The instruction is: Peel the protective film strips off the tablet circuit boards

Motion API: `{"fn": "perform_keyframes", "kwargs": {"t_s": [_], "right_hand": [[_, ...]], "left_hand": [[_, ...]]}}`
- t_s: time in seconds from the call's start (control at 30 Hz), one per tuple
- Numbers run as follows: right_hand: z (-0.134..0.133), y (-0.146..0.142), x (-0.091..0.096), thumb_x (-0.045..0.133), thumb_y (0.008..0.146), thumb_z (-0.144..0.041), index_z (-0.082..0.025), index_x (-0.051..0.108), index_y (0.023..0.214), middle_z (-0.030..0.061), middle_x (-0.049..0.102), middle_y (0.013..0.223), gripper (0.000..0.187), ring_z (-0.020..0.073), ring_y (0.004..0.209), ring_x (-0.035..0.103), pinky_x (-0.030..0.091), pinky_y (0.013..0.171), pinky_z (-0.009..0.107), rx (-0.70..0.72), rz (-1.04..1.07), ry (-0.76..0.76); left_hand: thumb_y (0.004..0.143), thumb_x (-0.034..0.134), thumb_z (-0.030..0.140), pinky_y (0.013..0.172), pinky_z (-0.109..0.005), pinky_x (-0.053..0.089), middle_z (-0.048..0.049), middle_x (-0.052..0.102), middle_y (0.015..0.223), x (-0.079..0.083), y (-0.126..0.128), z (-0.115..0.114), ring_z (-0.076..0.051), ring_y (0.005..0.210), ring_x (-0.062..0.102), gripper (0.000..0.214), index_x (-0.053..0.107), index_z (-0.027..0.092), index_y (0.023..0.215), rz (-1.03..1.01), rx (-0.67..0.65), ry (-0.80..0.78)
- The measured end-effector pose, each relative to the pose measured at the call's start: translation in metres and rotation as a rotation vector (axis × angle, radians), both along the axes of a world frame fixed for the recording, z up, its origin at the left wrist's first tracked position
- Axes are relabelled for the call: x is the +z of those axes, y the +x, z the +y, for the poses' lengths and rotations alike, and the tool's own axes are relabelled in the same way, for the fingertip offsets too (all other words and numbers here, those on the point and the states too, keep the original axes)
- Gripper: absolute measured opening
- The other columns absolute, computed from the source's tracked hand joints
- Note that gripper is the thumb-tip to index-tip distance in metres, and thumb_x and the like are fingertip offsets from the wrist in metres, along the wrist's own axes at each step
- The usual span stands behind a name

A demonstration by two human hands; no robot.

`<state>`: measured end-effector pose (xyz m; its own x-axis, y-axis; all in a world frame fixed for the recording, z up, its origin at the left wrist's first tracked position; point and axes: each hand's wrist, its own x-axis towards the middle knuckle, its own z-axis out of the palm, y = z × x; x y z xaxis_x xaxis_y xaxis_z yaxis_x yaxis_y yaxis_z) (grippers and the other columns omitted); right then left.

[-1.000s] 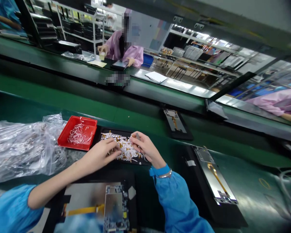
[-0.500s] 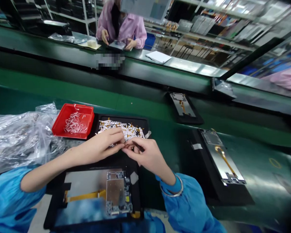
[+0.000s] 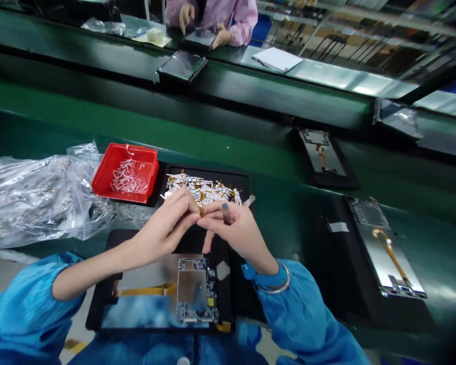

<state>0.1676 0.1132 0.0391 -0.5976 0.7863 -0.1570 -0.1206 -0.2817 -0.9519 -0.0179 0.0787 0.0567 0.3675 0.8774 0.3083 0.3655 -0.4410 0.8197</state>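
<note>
Narrow pinch at the left grip (image 3: 167, 228), thumb and forefinger closed on a tiny amber strip (image 3: 201, 212) right at the fingertips. Right grip (image 3: 233, 230) just beside it, also narrow, fingers curled around a dark stubby piece (image 3: 225, 213), though no telling exactly what from this angle. Fingertips of both almost touching around the strip.

Just ahead, a black tray (image 3: 209, 171) heaped with loose white-and-amber strips (image 3: 201, 187). Off to the left, a red plastic tray (image 3: 106, 172) full of curly white strips (image 3: 127, 177), then a crumpled clear plastic bag (image 3: 34, 200) on the green counter (image 3: 277, 218). Right below the wrists, a display panel (image 3: 148, 271) on its own black backing, with an exposed circuit board (image 3: 195, 286) and an amber flex cable (image 3: 144, 291). Another panel (image 3: 383, 248) further right.

Handling guess: super light, thin and flimsy, probably easy to crease and easy to lose between the fingers. Best bet for taking hold, by one end with the fingertips, not from mid-pile where everything looks tangled.
</note>
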Motion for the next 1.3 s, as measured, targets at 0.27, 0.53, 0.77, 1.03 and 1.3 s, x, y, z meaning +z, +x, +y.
{"fn": "perform_keyframes", "kwargs": {"t_s": [0.27, 0.53, 0.77, 1.03, 1.3], "right_hand": [[-0.023, 0.035, -0.004, 0.068, 0.089, -0.017, -0.020, 0.072, 0.085, 0.0048, 0.074, 0.095, 0.006, 0.0131, 0.066, 0.070, 0.057, 0.063, 0.027, -0.089, -0.327, 0.483], [-0.049, 0.036, -0.022, 0.061, 0.092, -0.008, -0.020, 0.072, 0.095, 0.0027, 0.065, 0.086, 0.016, 0.0097, 0.071, 0.063, 0.051, 0.060, 0.020, -0.048, -0.590, 0.851], [-0.048, 0.032, -0.023, 0.058, 0.092, -0.008, -0.023, 0.073, 0.094, 0.0008, 0.069, 0.084, 0.022, 0.0102, 0.071, 0.064, 0.047, 0.057, 0.022, 0.005, -0.702, 0.949], [-0.037, 0.040, -0.009, 0.046, 0.102, -0.034, -0.029, 0.075, 0.093, 0.0006, 0.057, 0.076, 0.031, 0.0076, 0.052, 0.046, 0.033, 0.040, 0.021, 0.247, -0.841, 0.911], [-0.026, 0.060, 0.005, 0.056, 0.098, -0.031, -0.034, 0.064, 0.131, 0.0056, 0.053, 0.092, 0.034, 0.0123, 0.066, 0.055, 0.047, 0.050, 0.025, 0.336, -0.701, 0.750]], "left_hand": [[0.100, 0.051, 0.037, 0.082, -0.035, 0.047, -0.0057, 0.059, 0.090, 0.003, -0.034, -0.002, -0.021, 0.090, 0.055, 0.018, 0.056, 0.020, 0.099, 0.283, 0.217, -0.002], [0.099, 0.052, 0.034, 0.092, -0.041, 0.047, -0.0046, 0.065, 0.094, -0.007, -0.031, -0.026, -0.023, 0.095, 0.061, 0.022, 0.055, 0.022, 0.117, 0.481, 0.282, 0.053], [0.097, 0.050, 0.010, 0.088, -0.039, 0.044, -0.0053, 0.067, 0.104, -0.029, -0.026, -0.047, -0.021, 0.095, 0.061, 0.018, 0.053, 0.017, 0.113, 0.474, 0.078, 0.064], [0.097, 0.048, 0.008, 0.113, -0.039, 0.038, -0.0039, 0.070, 0.118, -0.041, -0.023, -0.055, -0.019, 0.128, 0.056, 0.026, 0.055, 0.018, 0.119, 0.352, -0.131, 0.030], [0.103, 0.043, 0.018, 0.112, -0.043, 0.042, -0.0056, 0.069, 0.124, -0.033, -0.017, -0.058, -0.021, 0.125, 0.059, 0.019, 0.060, 0.018, 0.111, 0.552, -0.172, 0.264]]}}
